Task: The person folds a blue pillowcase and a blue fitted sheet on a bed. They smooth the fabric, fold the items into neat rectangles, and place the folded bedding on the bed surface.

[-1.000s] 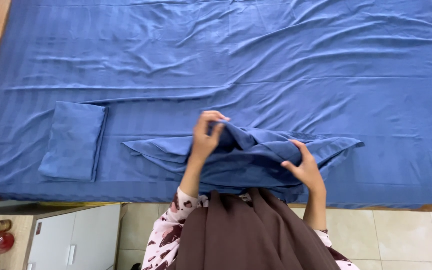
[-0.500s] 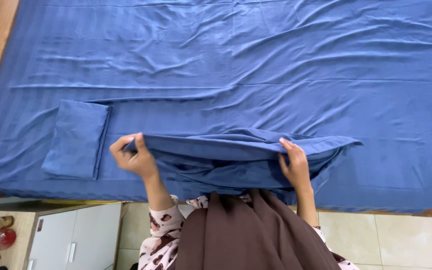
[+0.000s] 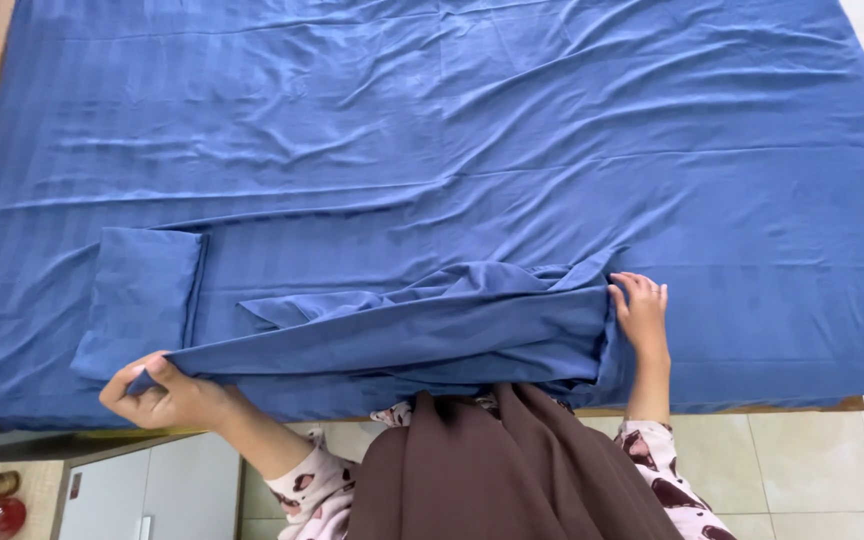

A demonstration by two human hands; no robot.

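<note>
1. View: head camera looks straight down on a bed covered by a blue striped bedsheet [image 3: 472, 130], wrinkled across its middle.
2. Work piece: a loose blue cloth [image 3: 422, 330], same colour as the sheet, lies stretched along the near edge of the bed, partly folded, with a bunched ridge on its far side.
3. Left hand [image 3: 162, 395]: fingers curled shut, thumb on top, pinching the left end of the cloth just past the near bed edge. The corner sits between thumb and forefinger.
4. Right hand [image 3: 640, 315]: fingers together and nearly straight, resting on the right end of the cloth. Whether a fold is pinched under them cannot be told; the palm side is hidden.
5. Also present: a folded blue piece [image 3: 142, 300] lies flat on the sheet, just beyond the left hand and apart from the cloth. Tiled floor [image 3: 812, 470] at right, a white cabinet [image 3: 142, 495] at lower left.
6. Judgement, step in hand: the cloth is being drawn out lengthwise between both hands.
7. Judgement, doing it well: even tension from both ends should flatten the bunched ridge; the two ends should line up parallel to the bed edge; the left pinch should hold the very corner so layers do not slip apart.
</note>
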